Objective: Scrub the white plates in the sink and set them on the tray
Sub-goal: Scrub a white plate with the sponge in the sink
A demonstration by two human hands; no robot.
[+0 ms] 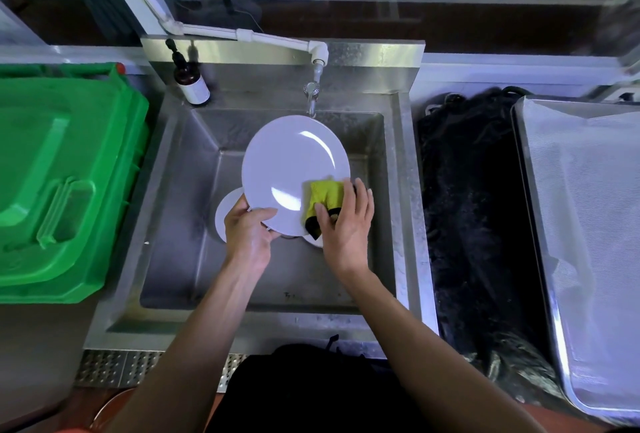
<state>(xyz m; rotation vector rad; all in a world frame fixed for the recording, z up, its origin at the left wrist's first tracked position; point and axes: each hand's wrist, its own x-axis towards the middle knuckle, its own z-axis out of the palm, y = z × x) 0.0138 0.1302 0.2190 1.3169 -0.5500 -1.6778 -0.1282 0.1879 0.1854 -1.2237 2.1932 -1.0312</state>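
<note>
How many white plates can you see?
3. One big plate is held tilted over the sink; one plate peeks out below it, left; another plate's edge shows below the sponge. More may be hidden.

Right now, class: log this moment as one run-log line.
stage: scrubbing | left hand: holds white plate over sink | right hand: presses sponge on plate | tray: no plates

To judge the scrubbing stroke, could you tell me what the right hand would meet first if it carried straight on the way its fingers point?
The right hand would slide its yellow sponge further across the held white plate.
</note>
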